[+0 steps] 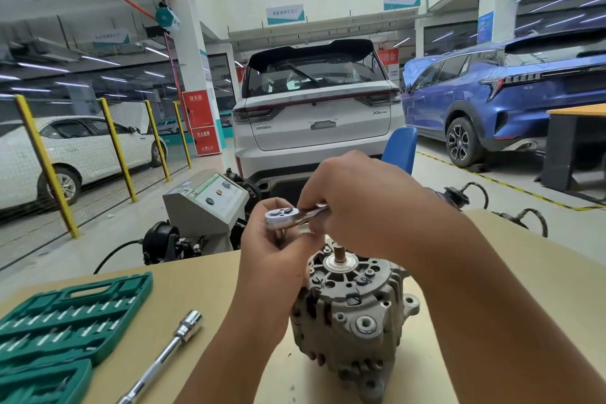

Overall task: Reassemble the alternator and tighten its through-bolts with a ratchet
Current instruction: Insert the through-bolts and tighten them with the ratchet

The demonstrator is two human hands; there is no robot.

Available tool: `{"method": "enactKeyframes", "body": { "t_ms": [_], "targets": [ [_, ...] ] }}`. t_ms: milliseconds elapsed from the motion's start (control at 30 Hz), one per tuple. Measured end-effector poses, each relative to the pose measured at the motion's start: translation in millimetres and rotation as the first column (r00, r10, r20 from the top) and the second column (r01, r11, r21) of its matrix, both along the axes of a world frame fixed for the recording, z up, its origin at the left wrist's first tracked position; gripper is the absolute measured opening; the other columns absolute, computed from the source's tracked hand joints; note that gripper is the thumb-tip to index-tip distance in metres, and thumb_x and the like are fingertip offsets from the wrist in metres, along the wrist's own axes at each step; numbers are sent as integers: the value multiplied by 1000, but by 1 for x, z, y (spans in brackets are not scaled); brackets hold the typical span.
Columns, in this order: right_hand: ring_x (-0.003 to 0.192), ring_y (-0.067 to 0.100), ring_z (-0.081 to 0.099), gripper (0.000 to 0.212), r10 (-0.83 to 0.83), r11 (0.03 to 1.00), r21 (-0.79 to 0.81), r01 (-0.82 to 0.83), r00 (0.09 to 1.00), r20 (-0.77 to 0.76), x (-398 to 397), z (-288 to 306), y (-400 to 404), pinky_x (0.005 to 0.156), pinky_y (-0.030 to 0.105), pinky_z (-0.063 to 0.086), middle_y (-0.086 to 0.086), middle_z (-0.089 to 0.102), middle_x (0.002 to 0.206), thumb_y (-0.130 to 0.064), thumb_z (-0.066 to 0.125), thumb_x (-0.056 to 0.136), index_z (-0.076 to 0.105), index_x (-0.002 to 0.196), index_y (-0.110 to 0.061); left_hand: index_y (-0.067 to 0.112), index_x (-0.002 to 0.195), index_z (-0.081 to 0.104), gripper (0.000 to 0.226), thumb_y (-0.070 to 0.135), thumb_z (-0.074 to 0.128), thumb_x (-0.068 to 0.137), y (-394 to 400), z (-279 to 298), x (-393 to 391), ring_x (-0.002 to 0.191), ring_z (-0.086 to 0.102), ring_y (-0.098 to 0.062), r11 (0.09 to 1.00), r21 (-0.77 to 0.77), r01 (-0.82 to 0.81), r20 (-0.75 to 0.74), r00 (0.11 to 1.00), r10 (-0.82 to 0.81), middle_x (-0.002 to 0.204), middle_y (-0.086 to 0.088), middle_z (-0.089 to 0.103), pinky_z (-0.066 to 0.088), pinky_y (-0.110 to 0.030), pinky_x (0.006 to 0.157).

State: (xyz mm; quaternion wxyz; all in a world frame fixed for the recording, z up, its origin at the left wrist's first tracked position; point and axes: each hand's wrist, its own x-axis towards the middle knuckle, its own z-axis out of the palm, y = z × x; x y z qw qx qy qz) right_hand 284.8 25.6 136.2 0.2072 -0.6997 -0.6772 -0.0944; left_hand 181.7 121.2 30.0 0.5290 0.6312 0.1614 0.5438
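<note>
Right now the ratchet is up in the air above the alternator, not on any bolt. The right hand is wrapped round its handle, and the left hand has its fingers curled under the head, apparently around a socket or extension that I cannot see clearly. The alternator stands on end on the desk, at about 5 o'clock in the view, with its shaft pointing up and its housing halves together.

The main risk, as I judge it, is the alternator itself: neither hand steadies it. It stands on a narrow, uneven end, so a sideways pull on the handle could tip or spin it off toward the desk edge near 6 o'clock. A second risk is a poorly seated socket. If it goes onto a through-bolt at an angle, it could slip and round the head, or cross-thread a bolt started crooked. The drive piece under the head could also drop loose if not clicked home. The long extension bar at 7 o'clock and the green socket case at 8 o'clock lie well apart from the work.
</note>
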Motion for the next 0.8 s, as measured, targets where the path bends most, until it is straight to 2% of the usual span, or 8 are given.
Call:
{"method": "enactKeyframes", "body": {
  "t_ms": [100, 167, 233, 400, 467, 567, 667, 800],
  "targets": [
    [68, 18, 64, 16, 26, 1000, -11, -26, 1000, -13, -1, 3, -7, 64, 33, 58, -9, 66, 82, -26, 77, 85, 76, 96, -38, 20, 85, 66, 32, 51, 71, 79, 4, -9, -6, 48, 43, -20, 928, 290, -235, -115, 954, 278, 55, -2, 48, 37, -38, 46],
    [67, 17, 64, 14, 31, 999, -17, -31, 999, -28, -1, 3, -12, 65, 34, 60, -10, 66, 80, -28, 77, 86, 75, 97, -36, 23, 58, 50, 47, 57, 56, 90, 7, -19, -9, 44, 29, -9, 857, 410, -313, -121, 913, 391, 46, 7, 35, 24, -28, 50],
    [68, 19, 65, 15, 12, 1000, 4, -12, 1000, -1, -4, 1, -10, 67, 33, 60, -8, 67, 84, -25, 74, 85, 74, 98, -34, 25, 51, 33, 58, 61, 49, 93, 5, -22, -9, 44, 20, -8, 865, 386, -320, -125, 911, 393, 44, 10, 26, 19, -25, 50],
    [84, 19, 60, 24, -34, 996, 81, 35, 999, -13, -7, 0, 2, 84, 37, 43, -10, 64, 99, -23, 71, 89, 73, 104, -41, 3, 55, 32, 84, 79, 51, 85, 7, -21, -6, 45, 21, -10, 934, 291, -207, -131, 958, 253, 47, 4, 26, 19, -22, 46],
    [70, 15, 52, 28, -35, 997, 76, 34, 999, 20, -10, -2, 5, 74, 33, 39, -8, 61, 91, -16, 66, 89, 73, 105, -38, 2, 55, 31, 84, 78, 51, 86, 7, -21, -7, 44, 20, -9, 936, 294, -195, -126, 962, 241, 47, 5, 25, 19, -20, 46],
    [61, 16, 51, 16, 15, 998, 58, -21, 995, 97, -18, 0, -4, 52, 26, 36, -5, 53, 77, -15, 67, 80, 67, 92, -26, 18, 48, 29, 63, 59, 49, 92, 7, -23, -6, 43, 16, -8, 933, 282, -222, -149, 951, 271, 44, 11, 22, 17, -25, 48],
    [66, 22, 61, 22, 80, 994, 61, -89, 988, 135, -18, 4, -10, 53, 28, 48, -7, 57, 77, -13, 64, 72, 67, 90, -24, 25, 44, 29, 59, 55, 49, 90, 8, -24, -6, 43, 14, -9, 933, 278, -227, -197, 938, 287, 43, 12, 20, 15, -28, 49],
    [91, 21, 67, 36, 63, 997, 49, -62, 998, -15, -10, 4, -5, 76, 40, 60, -11, 66, 103, -14, 75, 83, 72, 109, -39, 13, 56, 34, 64, 66, 49, 89, 11, -21, -12, 47, 20, -8, 933, 317, -169, -214, 946, 244, 49, 10, 25, 20, -23, 48]
  ]
}}
